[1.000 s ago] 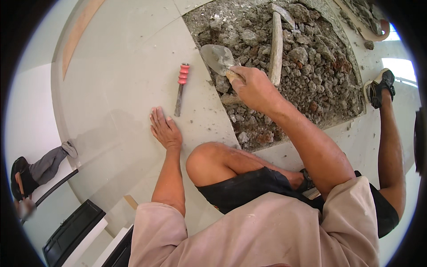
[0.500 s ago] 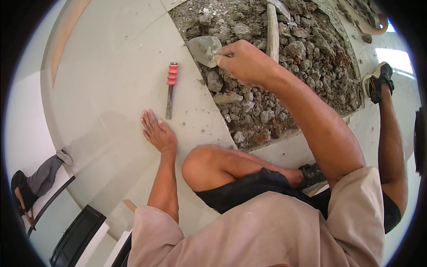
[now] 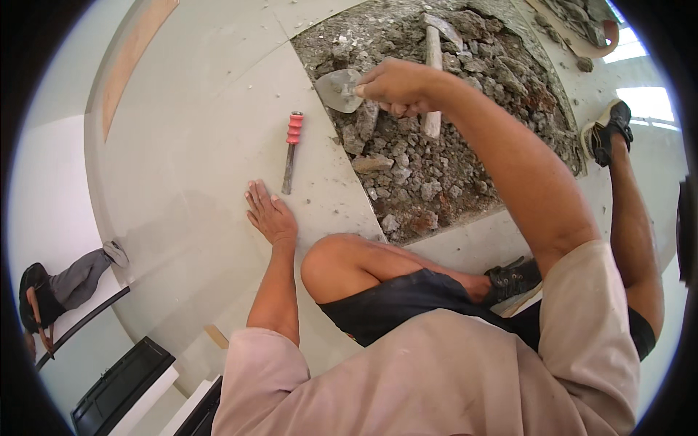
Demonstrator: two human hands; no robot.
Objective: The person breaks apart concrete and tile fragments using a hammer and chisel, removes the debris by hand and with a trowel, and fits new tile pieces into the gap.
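a: where was the trowel (image 3: 339, 90)?

b: in the right hand (image 3: 396, 87), out over the near edge of the rubble pit (image 3: 465, 123). the fingers were curled tight round the handle, so the handle itself was hidden; only the grey pointed blade stuck out to the left, just above the broken chunks.

a: and the other hand?

b: the left hand (image 3: 270, 215) lay flat on the pale floor (image 3: 182, 167), fingers together and pointing away, holding nothing. it looked to be propping the body. the chisel (image 3: 291, 149) with the red grip lay just beyond the fingertips, not touched.

a: how would you have judged the trowel to handle?

b: light and stiff, i'd say. a thin steel blade, hard at the tip, with a little spring in it. the handle was the place to grip it, as it was gripped; the blade edges looked dusty and thin.

a: and the rubble?

b: heavy for its size, rough, sharp-cornered, and loose, so pieces would likely have rolled off the blade. a hammer (image 3: 433, 69) with a pale shaft lay on the heap just behind the right hand. whether they touched, i couldn't tell.
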